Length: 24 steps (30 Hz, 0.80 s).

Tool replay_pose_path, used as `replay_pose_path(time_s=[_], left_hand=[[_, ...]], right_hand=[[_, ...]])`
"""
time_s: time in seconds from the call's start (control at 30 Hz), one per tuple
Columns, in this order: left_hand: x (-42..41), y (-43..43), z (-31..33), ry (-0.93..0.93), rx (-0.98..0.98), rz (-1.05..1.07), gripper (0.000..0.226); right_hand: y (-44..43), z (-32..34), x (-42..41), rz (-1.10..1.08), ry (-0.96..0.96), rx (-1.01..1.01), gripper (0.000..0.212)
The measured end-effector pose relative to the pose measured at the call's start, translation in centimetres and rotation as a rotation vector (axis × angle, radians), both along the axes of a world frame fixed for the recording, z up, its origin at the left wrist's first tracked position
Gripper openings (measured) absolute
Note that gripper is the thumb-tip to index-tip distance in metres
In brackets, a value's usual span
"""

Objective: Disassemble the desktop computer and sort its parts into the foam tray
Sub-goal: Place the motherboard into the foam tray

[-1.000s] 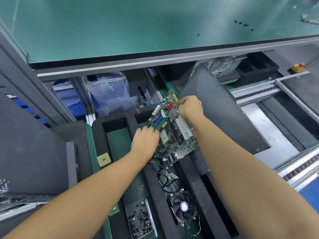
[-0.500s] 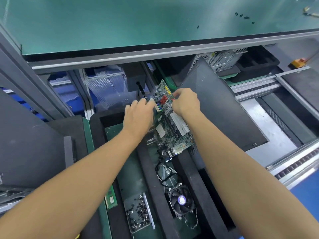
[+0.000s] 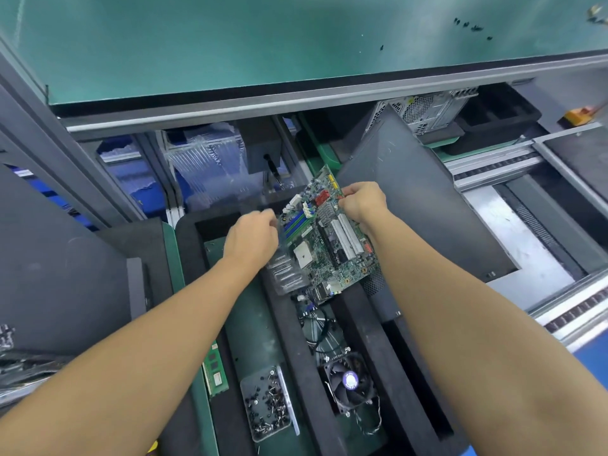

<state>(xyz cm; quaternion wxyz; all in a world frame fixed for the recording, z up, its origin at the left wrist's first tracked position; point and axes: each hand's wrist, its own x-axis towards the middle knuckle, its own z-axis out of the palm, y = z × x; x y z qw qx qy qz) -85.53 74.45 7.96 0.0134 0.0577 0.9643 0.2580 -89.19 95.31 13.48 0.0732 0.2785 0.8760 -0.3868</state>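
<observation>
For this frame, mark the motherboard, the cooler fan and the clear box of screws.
motherboard [image 3: 326,249]: head view, middle of the green board.
cooler fan [image 3: 350,379]: head view, its round hub.
box of screws [image 3: 249,388]: head view, bare upper-left corner of the clear box.

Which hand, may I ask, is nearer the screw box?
Left: the left hand, pinching clear wrap, is beyond the screw box; the right hand, gripping the motherboard, is farther right.

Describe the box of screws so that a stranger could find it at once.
Find the black foam tray in the picture's middle. In its green-floored compartment, near the bottom edge, lies a clear box. Unlike the green memory stick on its left and the fan on its right, it holds loose dark screws.
</observation>
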Motion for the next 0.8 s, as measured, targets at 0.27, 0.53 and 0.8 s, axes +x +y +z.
replay_pose_path(time_s=[0.27, 0.53, 0.8], left_hand=[[1.2, -0.2, -0.4, 0.087, 0.158, -0.115, 0.036], [4.1, 0.0, 0.0, 0.266, 0.128, -0.376, 0.039], [9.2, 1.4, -0.8, 0.326, 0.101, -0.451, 0.041]], right_hand=[[0.6, 0.0, 0.5, 0.066, -0.092, 0.166, 0.031], [-1.8, 0.9, 3.6, 0.152, 0.16, 0.339, 0.042], [-3.2, 1.8, 9.2, 0.19, 0.422, 0.287, 0.031]])
